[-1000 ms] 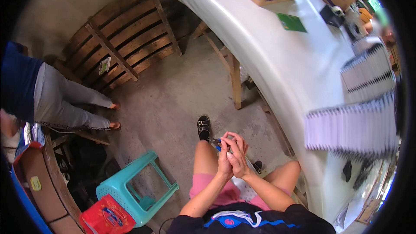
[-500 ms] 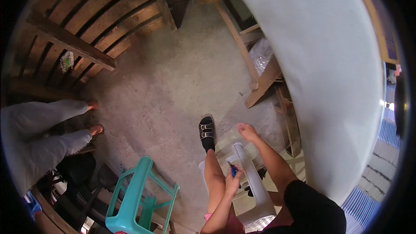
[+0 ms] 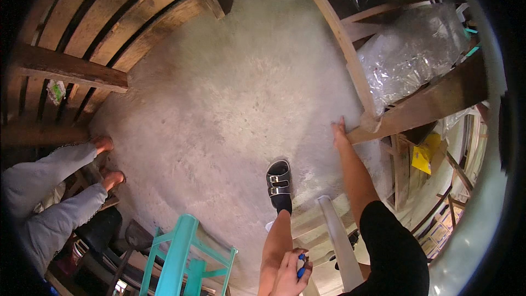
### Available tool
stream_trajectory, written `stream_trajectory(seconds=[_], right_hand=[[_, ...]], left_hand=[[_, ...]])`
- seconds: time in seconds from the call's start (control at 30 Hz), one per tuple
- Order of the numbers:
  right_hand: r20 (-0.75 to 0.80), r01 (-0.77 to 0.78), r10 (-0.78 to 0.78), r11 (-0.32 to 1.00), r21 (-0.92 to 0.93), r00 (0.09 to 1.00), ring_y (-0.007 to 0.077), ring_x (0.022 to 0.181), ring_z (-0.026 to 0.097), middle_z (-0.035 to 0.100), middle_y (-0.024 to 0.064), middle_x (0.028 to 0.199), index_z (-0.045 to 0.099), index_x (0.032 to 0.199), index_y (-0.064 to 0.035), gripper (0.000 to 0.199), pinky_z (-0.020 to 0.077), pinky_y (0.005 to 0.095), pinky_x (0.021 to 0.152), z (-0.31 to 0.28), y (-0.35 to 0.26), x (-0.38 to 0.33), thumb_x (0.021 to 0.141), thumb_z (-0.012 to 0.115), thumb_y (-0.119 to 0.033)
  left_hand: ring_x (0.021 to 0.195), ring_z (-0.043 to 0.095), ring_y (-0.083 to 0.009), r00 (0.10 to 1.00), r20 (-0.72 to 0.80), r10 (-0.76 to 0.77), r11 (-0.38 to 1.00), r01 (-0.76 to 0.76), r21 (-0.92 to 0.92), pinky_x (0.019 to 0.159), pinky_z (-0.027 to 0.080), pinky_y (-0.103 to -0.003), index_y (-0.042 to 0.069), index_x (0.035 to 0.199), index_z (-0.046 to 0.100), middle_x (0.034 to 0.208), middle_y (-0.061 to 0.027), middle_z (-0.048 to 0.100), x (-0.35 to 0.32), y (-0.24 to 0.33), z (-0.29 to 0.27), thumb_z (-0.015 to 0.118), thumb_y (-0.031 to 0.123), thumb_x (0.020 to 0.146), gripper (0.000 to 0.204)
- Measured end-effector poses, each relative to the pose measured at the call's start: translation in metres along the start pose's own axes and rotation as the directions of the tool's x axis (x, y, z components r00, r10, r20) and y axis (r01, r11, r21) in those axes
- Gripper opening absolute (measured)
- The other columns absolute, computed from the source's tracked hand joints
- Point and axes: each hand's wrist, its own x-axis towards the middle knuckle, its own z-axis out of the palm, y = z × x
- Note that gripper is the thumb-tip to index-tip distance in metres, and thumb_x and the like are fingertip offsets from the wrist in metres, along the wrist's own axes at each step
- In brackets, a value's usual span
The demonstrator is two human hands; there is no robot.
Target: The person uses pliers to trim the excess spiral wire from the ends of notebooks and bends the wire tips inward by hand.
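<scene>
— What are your hands doing?
— My right hand (image 3: 339,131) is reaching far right, fingers flat against the wooden beam (image 3: 422,111), bracing me. My left hand (image 3: 287,277) is gripping a blue pen (image 3: 301,269) near my knee.

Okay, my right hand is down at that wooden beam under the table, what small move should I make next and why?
Probably slide the right hand a little further along the slanted wooden beam, toward the clear crinkled plastic bundle above it. The fingers only touch the beam's end, and the left hand holds a small blue object.
</scene>
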Motion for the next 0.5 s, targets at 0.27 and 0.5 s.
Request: stream_trajectory(seconds=[0.27,0.5], right_hand=[[-0.179,0.26,-0.403,0.811,-0.525,0.898,0.0302,0.114,0.047,0.05,0.014,0.12,0.056,0.107,-0.0109,0.027,0.0422,0.0408,0.09,0.031,0.046,0.027,0.081,0.061,-0.014],[0.197,0.608,-0.657,0.486,-0.627,0.728,0.0303,0.08,0.061,0.062,0.0136,0.089,0.06,0.091,-0.0079,0.01,0.0481,0.0405,0.072,0.038,0.046,-0.025,0.082,0.059,-0.011]], left_hand=[[0.077,0.052,-0.0235,0.983,-0.152,-0.105,0.975,0.132,0.177,0.066,0.045,-0.033,0.004,0.113,0.051,0.093,-0.0129,0.048,-0.002,-0.001,-0.013,0.064,0.008,0.081,0.035],[0.084,0.053,-0.0278,0.999,-0.048,-0.009,0.986,0.017,0.165,0.073,0.045,-0.035,0.003,0.114,0.049,0.097,-0.0163,0.05,-0.004,0.009,-0.022,0.06,0.01,0.082,0.034]])
